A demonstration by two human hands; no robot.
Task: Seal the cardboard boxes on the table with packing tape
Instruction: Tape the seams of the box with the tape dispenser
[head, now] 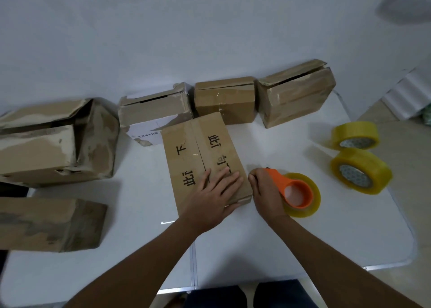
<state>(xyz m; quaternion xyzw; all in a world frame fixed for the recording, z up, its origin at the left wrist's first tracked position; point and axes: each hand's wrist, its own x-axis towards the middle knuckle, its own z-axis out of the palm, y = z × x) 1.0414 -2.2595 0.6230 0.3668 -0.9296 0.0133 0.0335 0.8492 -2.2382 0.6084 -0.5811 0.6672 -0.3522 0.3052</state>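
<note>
A flat cardboard box with black printed characters lies in the middle of the white table, its two top flaps meeting along a centre seam. My left hand presses flat on its near end, fingers straight. Just right of the box, my right hand grips an orange tape dispenser carrying a yellowish roll of packing tape, which rests on the table.
Three worn boxes stand along the wall: a white-labelled one, a middle one, a right one. A large torn box and a flat one sit left. Two spare tape rolls lie right.
</note>
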